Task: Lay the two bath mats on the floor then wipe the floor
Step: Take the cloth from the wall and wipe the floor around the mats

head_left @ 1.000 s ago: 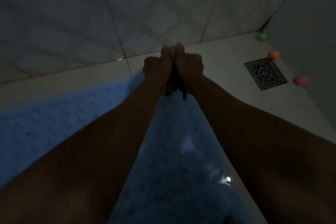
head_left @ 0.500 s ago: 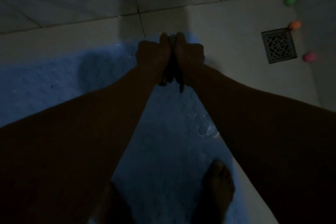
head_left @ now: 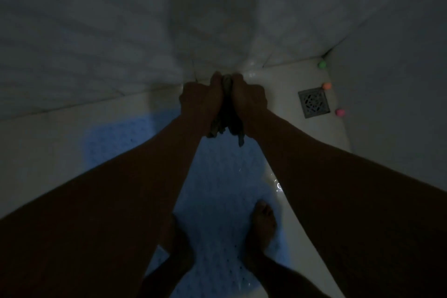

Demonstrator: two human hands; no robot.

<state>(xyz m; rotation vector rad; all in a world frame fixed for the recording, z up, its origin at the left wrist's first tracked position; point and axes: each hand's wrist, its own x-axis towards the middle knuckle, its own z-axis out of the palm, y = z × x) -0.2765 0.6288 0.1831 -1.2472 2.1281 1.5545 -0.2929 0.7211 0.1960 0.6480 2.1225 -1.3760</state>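
A blue textured bath mat lies flat on the pale tiled floor, and my bare feet stand on its near part. My left hand and my right hand are held together in front of me above the mat's far end. Both are clenched on a dark grey cloth, bunched between the fists with its ends hanging down. The room is very dim. Only one mat shows clearly; my arms cover much of it.
A square metal floor drain sits at the right. Three small coloured balls line the right wall: green, orange, pink. A tiled wall rises close ahead, and another wall closes the right side.
The view has tilted down and back, so both feet now show on the mat. My hands stay together on the cloth, with more of it hanging below the fists.
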